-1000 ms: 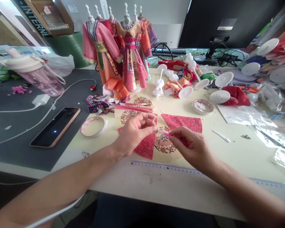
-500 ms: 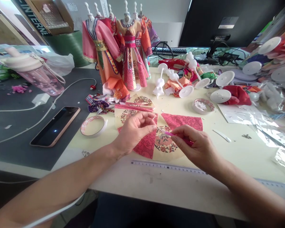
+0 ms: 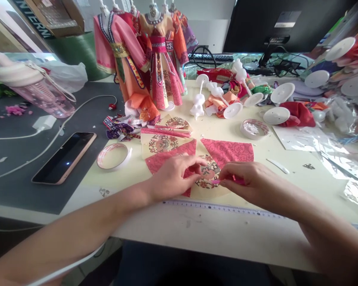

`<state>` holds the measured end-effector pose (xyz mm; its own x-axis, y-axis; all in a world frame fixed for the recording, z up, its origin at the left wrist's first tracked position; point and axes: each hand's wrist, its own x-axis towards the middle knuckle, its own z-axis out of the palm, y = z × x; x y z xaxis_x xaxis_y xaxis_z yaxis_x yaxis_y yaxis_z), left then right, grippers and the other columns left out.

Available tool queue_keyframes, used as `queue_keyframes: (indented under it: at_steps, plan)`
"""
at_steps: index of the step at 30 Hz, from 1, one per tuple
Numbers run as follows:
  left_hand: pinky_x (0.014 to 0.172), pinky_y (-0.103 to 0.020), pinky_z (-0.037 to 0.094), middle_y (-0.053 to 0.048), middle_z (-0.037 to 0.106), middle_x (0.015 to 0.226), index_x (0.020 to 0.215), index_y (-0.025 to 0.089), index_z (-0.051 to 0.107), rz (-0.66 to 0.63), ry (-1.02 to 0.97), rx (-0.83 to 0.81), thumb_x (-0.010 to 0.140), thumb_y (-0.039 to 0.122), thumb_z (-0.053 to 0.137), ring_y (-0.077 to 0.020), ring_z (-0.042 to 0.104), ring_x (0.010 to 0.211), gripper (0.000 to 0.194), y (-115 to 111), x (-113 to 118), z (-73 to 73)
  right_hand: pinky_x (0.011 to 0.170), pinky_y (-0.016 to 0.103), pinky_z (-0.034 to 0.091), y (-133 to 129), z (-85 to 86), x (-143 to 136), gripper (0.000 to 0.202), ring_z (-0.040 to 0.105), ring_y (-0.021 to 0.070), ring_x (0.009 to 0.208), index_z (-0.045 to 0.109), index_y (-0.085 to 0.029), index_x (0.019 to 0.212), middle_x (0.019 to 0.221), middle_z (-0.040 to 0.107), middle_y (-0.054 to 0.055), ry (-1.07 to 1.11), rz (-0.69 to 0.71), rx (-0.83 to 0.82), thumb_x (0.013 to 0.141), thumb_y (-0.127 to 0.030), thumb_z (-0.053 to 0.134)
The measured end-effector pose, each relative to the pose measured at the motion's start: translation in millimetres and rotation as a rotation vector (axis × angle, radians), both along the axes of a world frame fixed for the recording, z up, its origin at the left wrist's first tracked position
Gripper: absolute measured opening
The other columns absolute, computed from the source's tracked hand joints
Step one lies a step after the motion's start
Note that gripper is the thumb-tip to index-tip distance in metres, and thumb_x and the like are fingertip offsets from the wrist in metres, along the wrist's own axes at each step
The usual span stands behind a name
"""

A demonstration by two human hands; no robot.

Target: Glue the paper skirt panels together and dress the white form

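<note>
Currently, over fabric [image 3: 210,192], my right hand [image 3: 247,177] pinching pink piece [image 3: 215,182] (likely light; hold mid-length); left hand [image 3: 173,174] loosely curled, grip unclear.

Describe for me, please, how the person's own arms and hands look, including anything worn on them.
The left hand and right hand are ungloved, with no ring or watch that I can make out. The left forearm and right forearm are bare, with no sleeve showing in view.
</note>
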<state>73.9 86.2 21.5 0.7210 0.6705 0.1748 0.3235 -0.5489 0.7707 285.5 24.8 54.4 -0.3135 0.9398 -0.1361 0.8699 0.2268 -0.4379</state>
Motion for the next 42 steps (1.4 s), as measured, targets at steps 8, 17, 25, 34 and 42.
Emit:
queue_keyframes:
  at_steps: [8,17,25,34,42]
  plan:
    - [0.081,-0.031,0.043,0.001,0.066,0.081,0.105,0.018,0.059,-0.092,0.102,0.161,0.083,0.010,0.053,-0.0134,0.058,0.078,0.025,-1,1,-4.0,0.053,0.024,0.033,-1,-1.7,-2,0.015,0.048,0.0098,0.056,0.059,-0.023,0.075,0.064,0.060,-0.004,-0.008,0.015,-0.032,0.085,-0.024,0.048]
    - [0.080,-0.030,0.042,0.000,0.065,0.079,0.104,0.017,0.060,-0.095,0.145,0.206,0.082,0.011,0.052,-0.0144,0.057,0.077,0.024,-1,3,-4.4,0.054,0.023,0.034,0,-2.9,-1,0.013,0.049,0.0091,0.058,0.058,-0.024,0.075,0.066,0.061,-0.005,0.023,0.002,-0.049,0.083,-0.024,0.049]
    - [0.081,-0.031,0.039,0.000,0.066,0.082,0.105,0.017,0.060,-0.102,0.151,0.219,0.083,0.010,0.051,-0.0151,0.056,0.078,0.025,-2,5,-4.8,0.053,0.024,0.033,0,-3.2,-1,0.014,0.048,0.0099,0.057,0.058,-0.023,0.073,0.065,0.061,-0.004,0.011,0.005,-0.052,0.083,-0.023,0.048]
    - [0.081,-0.033,0.036,0.002,0.064,0.079,0.104,0.018,0.059,-0.088,0.176,0.213,0.084,0.015,0.053,-0.0151,0.054,0.076,0.021,-2,9,-7.2,0.053,0.024,0.033,0,-3.4,-2,0.015,0.049,0.0102,0.057,0.060,-0.023,0.075,0.066,0.062,-0.003,0.017,0.011,-0.049,0.082,-0.022,0.048]
    - [0.082,-0.033,0.036,0.003,0.061,0.077,0.106,0.020,0.058,-0.074,0.202,0.174,0.086,0.021,0.055,-0.0149,0.052,0.076,0.021,-3,13,-7.5,0.052,0.024,0.032,0,-2.5,-3,0.017,0.049,0.0109,0.056,0.061,-0.021,0.073,0.065,0.062,-0.001,0.017,0.024,-0.019,0.082,-0.021,0.047]
